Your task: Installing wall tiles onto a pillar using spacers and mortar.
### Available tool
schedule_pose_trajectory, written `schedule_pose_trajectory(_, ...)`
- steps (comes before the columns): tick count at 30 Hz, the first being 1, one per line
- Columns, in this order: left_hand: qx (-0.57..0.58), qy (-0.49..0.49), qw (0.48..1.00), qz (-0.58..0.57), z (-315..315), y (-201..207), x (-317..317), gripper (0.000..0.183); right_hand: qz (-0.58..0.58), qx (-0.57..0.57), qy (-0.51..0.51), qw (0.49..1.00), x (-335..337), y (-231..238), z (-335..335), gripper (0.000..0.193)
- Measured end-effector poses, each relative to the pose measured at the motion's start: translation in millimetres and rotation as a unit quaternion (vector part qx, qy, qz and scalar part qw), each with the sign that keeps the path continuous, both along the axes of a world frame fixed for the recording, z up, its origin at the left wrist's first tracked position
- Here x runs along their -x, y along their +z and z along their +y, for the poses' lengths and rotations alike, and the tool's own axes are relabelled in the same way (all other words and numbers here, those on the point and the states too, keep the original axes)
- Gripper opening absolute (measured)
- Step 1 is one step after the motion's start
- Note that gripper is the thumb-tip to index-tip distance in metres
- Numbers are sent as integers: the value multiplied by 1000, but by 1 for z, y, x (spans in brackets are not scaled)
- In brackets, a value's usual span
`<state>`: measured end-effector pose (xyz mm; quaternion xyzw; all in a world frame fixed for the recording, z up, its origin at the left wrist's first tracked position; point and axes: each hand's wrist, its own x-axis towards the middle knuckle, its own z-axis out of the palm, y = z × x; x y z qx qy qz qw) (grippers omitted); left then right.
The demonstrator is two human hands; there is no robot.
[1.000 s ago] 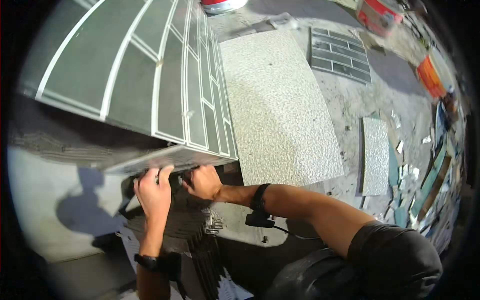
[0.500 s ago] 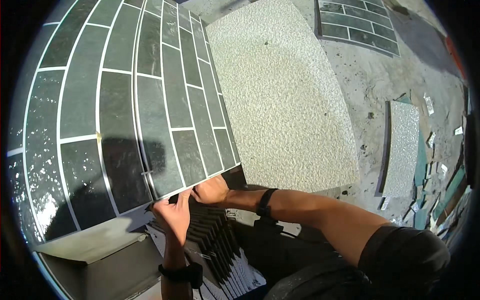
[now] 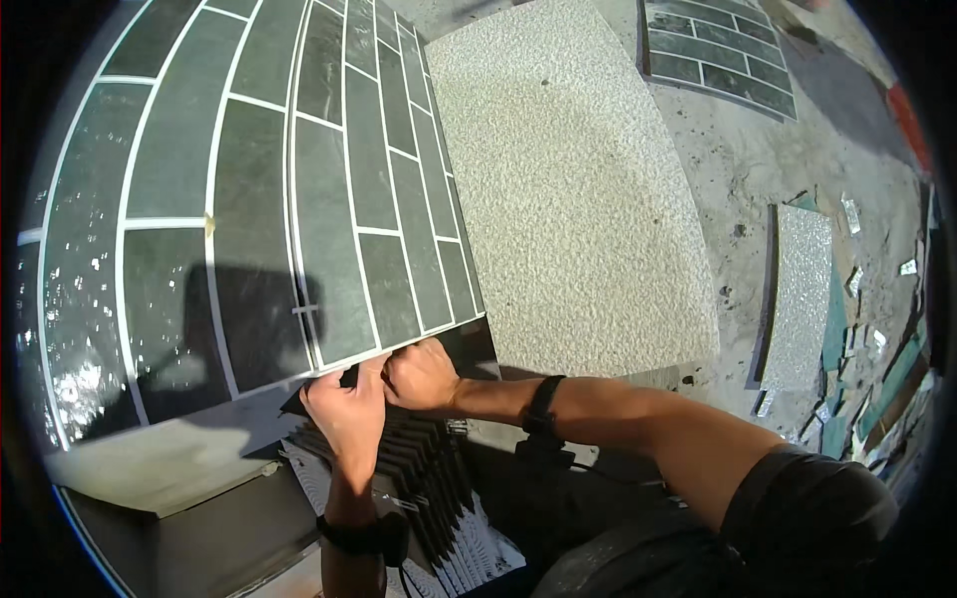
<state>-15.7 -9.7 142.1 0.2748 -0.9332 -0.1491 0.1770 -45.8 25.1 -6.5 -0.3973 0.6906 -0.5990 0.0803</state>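
Both grips clenched: my left hand [image 3: 344, 414] and right hand [image 3: 421, 377] pinch the green tile sheet [image 3: 269, 209] at its six o'clock edge, now tipped up higher over the stack of sheets [image 3: 419, 478].

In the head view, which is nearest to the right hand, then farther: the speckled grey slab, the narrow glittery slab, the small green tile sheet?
1. Speckled grey slab, just above the right hand.
2. Narrow glittery slab, to the right.
3. Small green tile sheet, top right.

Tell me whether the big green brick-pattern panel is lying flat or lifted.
Lifted. Both hands, left and right, grip the near edge of the green panel, raised above the stack of dark sheets beneath it.
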Motion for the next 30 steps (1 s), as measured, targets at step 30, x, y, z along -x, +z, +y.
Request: schedule_pose_trajectory(30, 106, -9, 993, 42, -16, -7, -6, 58, 97, -116, 12, 988, -8, -9, -6, 33)
